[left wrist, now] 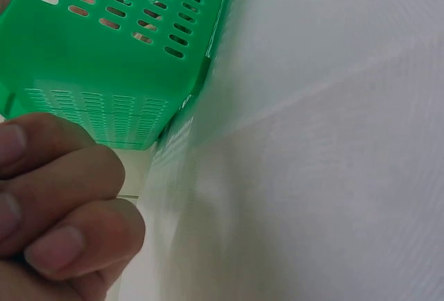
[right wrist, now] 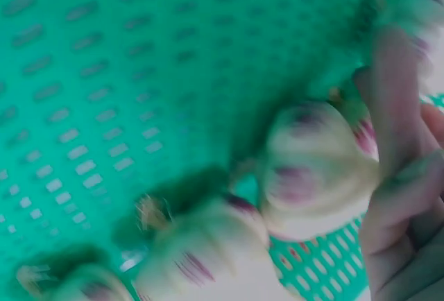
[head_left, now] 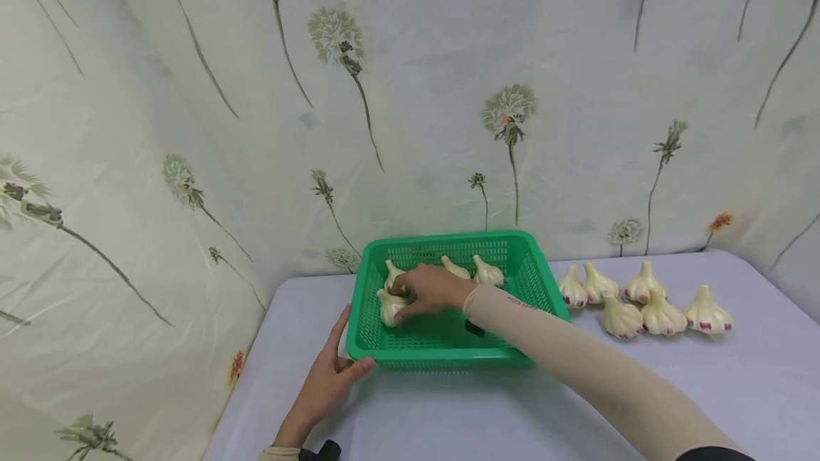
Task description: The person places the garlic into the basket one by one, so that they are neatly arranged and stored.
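In the head view my right hand point(head_left: 430, 289) reaches into a green plastic basket point(head_left: 448, 354), its thumb and fingers around a garlic bulb point(head_left: 389, 310) near the left wall. Another bulb point(head_left: 392, 269) sits just behind it, partly hidden by the hand. Farther right along the back stand two more bulbs, one point(head_left: 488, 273) fully visible. The right wrist view is blurred; white bulbs with purple marks point(right wrist: 312, 169) lie beside the fingers. My left hand point(head_left: 327, 379) is at the basket's front left corner, index finger stretched along the side, thumb at the front; its other fingers point(left wrist: 69, 204) bend loosely.
A group of several garlic bulbs point(head_left: 663, 315) stands on the white-covered table point(head_left: 756, 390), to the right of the basket. Behind and to the left hangs a pale curtain point(head_left: 416, 126) with a dandelion print, close to the basket's back rim.
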Demonstrator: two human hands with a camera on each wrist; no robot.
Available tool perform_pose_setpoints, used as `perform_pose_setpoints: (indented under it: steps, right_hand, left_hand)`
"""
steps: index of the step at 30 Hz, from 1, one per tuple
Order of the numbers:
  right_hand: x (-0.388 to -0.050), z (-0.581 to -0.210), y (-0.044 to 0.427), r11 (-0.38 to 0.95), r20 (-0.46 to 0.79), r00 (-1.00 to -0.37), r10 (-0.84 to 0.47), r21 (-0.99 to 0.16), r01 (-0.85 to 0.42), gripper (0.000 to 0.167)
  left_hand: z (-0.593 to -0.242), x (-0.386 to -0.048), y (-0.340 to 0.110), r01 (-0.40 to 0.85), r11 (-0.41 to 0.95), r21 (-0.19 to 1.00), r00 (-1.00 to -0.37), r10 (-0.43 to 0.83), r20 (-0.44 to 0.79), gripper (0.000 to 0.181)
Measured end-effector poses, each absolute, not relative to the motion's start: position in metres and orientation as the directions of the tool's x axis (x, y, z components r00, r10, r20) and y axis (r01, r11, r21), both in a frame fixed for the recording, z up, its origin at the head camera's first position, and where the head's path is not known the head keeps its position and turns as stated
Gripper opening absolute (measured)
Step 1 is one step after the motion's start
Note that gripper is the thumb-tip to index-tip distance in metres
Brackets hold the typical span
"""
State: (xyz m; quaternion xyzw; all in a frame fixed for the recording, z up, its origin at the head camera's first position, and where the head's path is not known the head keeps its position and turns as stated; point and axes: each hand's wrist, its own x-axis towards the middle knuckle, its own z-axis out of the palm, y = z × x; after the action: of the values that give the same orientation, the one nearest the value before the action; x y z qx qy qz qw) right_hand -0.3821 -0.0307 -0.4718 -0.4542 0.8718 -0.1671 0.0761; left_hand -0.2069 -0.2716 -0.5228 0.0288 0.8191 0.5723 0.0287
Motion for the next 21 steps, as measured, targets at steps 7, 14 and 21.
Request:
perform_pose_setpoints:
  steps: [7,14,21]
  right_hand:
    - [-0.375,-0.443,-0.009,0.516,0.005,-0.586,-0.811,-0.468,-0.717,0.056]
    - [-0.359,-0.392,0.029,0.537,0.066,-0.596,-0.800,-0.363,-0.761,0.046]
    - [-0.345,-0.366,0.102,0.597,0.141,-0.641,-0.755,-0.258,-0.760,0.029]
  left_hand:
    - [-0.523,-0.211,-0.268,0.034,0.357,0.934,-0.997,0.079,0.007,0.097]
    - [-0.524,-0.208,-0.268,0.023,0.366,0.930,-0.998,0.056,0.002,0.097]
    - [-0.524,-0.204,-0.268,0.004,0.372,0.928,-0.998,0.056,-0.018,0.097]
